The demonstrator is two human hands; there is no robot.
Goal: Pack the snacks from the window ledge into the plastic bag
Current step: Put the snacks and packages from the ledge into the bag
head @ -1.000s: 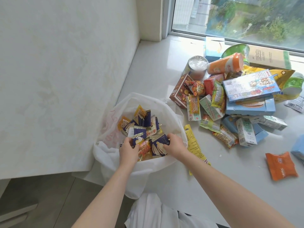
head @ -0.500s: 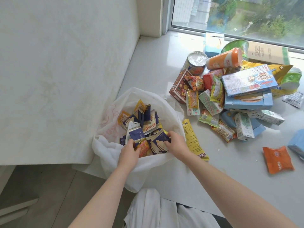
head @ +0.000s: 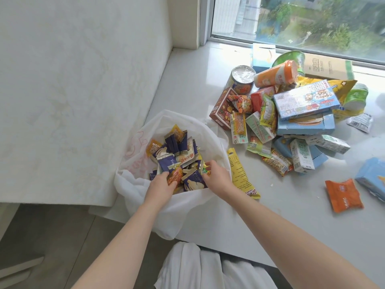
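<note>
Both our hands are in the bag (head: 187, 213) at the edge of the ledge (head: 187, 80). Our left hand (head: 159, 185) grips an orange packet (head: 175, 176), and our right hand (head: 217, 174) pinches a green packet (head: 205, 171). More snacks (head: 291, 113) lie piled on the ledge nearby.

there is just one camera, worn on the person's head. it looks forward and down at the window ledge (head: 187, 84) from its near edge. it is close: both arms (head: 125, 236) reach in from the bottom. the window (head: 312, 21) sits along the far edge, top right.
</note>
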